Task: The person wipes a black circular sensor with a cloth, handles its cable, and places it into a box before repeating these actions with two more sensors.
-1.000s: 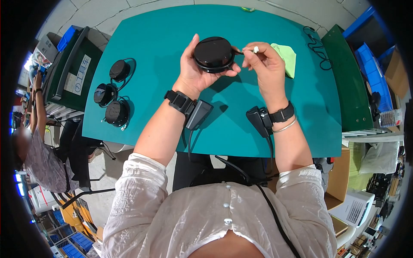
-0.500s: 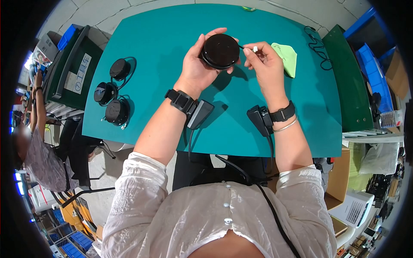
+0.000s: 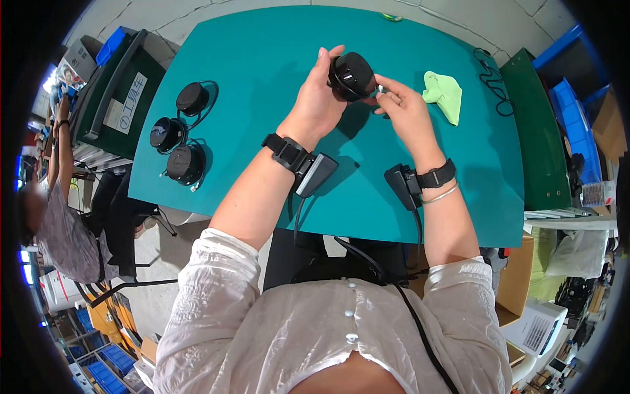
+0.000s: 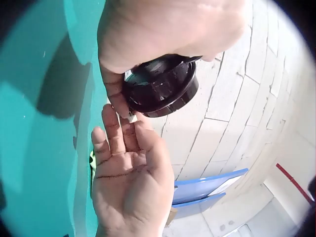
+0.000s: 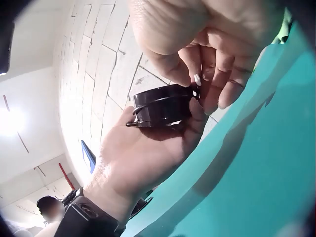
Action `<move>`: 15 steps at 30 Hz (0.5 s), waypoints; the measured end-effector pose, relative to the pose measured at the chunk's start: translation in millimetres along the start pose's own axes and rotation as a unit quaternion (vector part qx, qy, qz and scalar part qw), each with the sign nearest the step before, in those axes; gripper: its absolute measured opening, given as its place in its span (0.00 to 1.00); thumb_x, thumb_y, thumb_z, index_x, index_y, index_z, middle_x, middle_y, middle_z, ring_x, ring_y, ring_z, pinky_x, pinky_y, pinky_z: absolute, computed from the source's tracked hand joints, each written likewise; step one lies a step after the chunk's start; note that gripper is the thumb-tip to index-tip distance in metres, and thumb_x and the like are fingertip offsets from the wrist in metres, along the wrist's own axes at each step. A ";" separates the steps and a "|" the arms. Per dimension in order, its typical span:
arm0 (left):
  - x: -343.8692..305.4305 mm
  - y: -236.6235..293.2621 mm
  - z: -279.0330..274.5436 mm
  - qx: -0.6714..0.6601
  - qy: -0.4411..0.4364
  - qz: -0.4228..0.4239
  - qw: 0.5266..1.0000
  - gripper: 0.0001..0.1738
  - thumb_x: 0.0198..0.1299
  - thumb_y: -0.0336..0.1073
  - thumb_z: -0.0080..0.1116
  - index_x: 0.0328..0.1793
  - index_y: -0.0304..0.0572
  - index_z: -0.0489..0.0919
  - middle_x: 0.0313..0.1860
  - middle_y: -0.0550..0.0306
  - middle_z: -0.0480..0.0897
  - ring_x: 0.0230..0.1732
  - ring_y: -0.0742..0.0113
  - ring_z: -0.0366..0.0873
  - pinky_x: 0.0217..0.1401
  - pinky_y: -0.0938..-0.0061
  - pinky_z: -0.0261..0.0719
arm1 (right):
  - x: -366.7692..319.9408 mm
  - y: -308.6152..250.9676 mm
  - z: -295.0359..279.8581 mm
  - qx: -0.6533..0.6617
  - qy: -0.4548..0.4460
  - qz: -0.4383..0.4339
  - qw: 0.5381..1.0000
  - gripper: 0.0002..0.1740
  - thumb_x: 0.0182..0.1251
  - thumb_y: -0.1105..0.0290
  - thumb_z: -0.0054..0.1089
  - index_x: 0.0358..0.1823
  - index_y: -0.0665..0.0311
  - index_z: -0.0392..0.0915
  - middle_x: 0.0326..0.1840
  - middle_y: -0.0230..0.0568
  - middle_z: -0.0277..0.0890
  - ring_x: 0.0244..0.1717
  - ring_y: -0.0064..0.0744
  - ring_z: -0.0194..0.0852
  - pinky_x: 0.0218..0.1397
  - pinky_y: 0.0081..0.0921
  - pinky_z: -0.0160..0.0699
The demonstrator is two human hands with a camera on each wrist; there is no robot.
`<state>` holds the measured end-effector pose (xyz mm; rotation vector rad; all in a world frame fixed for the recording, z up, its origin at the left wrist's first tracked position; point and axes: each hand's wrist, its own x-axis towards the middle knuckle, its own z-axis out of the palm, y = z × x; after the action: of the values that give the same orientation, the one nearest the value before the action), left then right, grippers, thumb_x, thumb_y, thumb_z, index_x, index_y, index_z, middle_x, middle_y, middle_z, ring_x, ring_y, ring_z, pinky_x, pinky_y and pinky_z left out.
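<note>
My left hand [image 3: 316,100] grips a glossy black round device [image 3: 354,75], holding it above the table on edge, tilted toward the right. A thin black cable loops round its side, plain in the right wrist view on the device [image 5: 163,106]. Between thumb and fingers my right hand [image 3: 408,113] pinches the cable end, where a small white connector [image 5: 197,79] shows. The fingertips of both hands nearly meet at the device's right side. In the left wrist view the white connector [image 4: 132,118] sits just below the rim, and my left palm hides part of the device.
Three similar black devices [image 3: 184,164] with cables lie at the left of the green table [image 3: 262,164]. A light green cloth [image 3: 444,95] and a black cable [image 3: 492,79] lie on the right. Green cases [image 3: 535,131] flank the table. Another person [image 3: 72,243] is at far left.
The black device has moved right and turned from facing up to tilting on its side. My right hand has come in closer against it, still pinching the cable end.
</note>
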<state>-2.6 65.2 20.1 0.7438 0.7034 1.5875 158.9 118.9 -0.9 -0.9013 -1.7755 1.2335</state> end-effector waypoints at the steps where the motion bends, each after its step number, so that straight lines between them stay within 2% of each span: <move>1: 1.5 -2.2 -2.1 0.000 0.001 0.001 1.000 0.36 0.73 0.60 0.27 0.75 0.42 0.54 0.58 0.48 0.74 0.58 0.51 0.75 0.56 0.52 0.75 | 0.7 0.4 0.1 0.006 -0.011 0.016 1.000 0.22 0.65 0.71 0.55 0.61 0.66 0.74 0.34 0.37 0.81 0.33 0.25 0.79 0.38 0.22 0.77; 3: 4.8 -6.9 -7.0 -0.017 -0.004 0.001 1.000 0.37 0.73 0.61 0.29 0.76 0.41 0.48 0.57 0.46 0.74 0.55 0.52 0.76 0.57 0.53 0.76 | 0.6 0.5 1.2 0.005 -0.010 0.012 1.000 0.22 0.66 0.70 0.55 0.61 0.66 0.74 0.35 0.37 0.81 0.33 0.25 0.79 0.38 0.22 0.77; 4: 5.2 -7.6 -7.6 -0.017 -0.003 0.002 1.000 0.37 0.73 0.61 0.29 0.76 0.41 0.48 0.57 0.46 0.74 0.55 0.52 0.76 0.57 0.53 0.76 | 0.4 0.6 1.7 0.005 -0.008 0.008 1.000 0.22 0.66 0.69 0.55 0.62 0.66 0.74 0.35 0.38 0.82 0.33 0.26 0.79 0.38 0.23 0.78; 6: 5.8 -7.5 -7.7 -0.049 -0.023 -0.021 0.998 0.35 0.74 0.59 0.26 0.71 0.37 0.58 0.62 0.42 0.70 0.62 0.44 0.72 0.62 0.47 0.74 | 2.1 2.4 0.1 0.000 -0.005 0.005 1.000 0.22 0.66 0.69 0.56 0.61 0.66 0.74 0.37 0.39 0.82 0.33 0.26 0.79 0.38 0.23 0.78; 7: 5.8 -6.0 -8.4 -0.049 -0.023 -0.022 0.998 0.35 0.74 0.59 0.26 0.71 0.37 0.58 0.62 0.42 0.70 0.62 0.44 0.72 0.62 0.47 0.74 | 2.4 2.6 -0.3 -0.006 -0.001 0.002 1.000 0.22 0.66 0.69 0.57 0.61 0.66 0.75 0.38 0.40 0.81 0.33 0.26 0.79 0.39 0.23 0.78; 9: 5.6 -2.8 -10.1 -0.200 -0.031 -0.105 0.974 0.36 0.73 0.59 0.25 0.69 0.32 0.58 0.63 0.36 0.68 0.64 0.40 0.68 0.67 0.44 0.72 | 1.5 -1.7 0.9 -0.007 0.009 -0.005 1.000 0.21 0.66 0.68 0.58 0.60 0.65 0.76 0.39 0.40 0.81 0.34 0.26 0.79 0.39 0.23 0.78; 14: 6.6 -6.9 -15.3 -0.271 0.011 -0.103 0.957 0.38 0.73 0.59 0.24 0.69 0.28 0.56 0.65 0.32 0.65 0.66 0.37 0.66 0.68 0.41 0.71 | 0.0 -7.2 1.1 -0.019 0.011 -0.030 0.999 0.18 0.66 0.66 0.60 0.57 0.61 0.79 0.43 0.40 0.80 0.35 0.26 0.79 0.39 0.22 0.78; 15: 6.1 -6.0 -15.0 -0.280 0.021 -0.101 0.954 0.37 0.74 0.58 0.23 0.69 0.28 0.56 0.65 0.33 0.65 0.67 0.37 0.65 0.67 0.41 0.72 | 0.0 -7.3 1.3 -0.031 0.014 -0.060 0.998 0.17 0.66 0.66 0.60 0.55 0.60 0.80 0.44 0.39 0.80 0.35 0.26 0.79 0.39 0.22 0.78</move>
<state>-11.4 71.4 6.6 0.2118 0.3136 1.5125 156.8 116.4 5.8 -0.8302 -1.8266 1.0901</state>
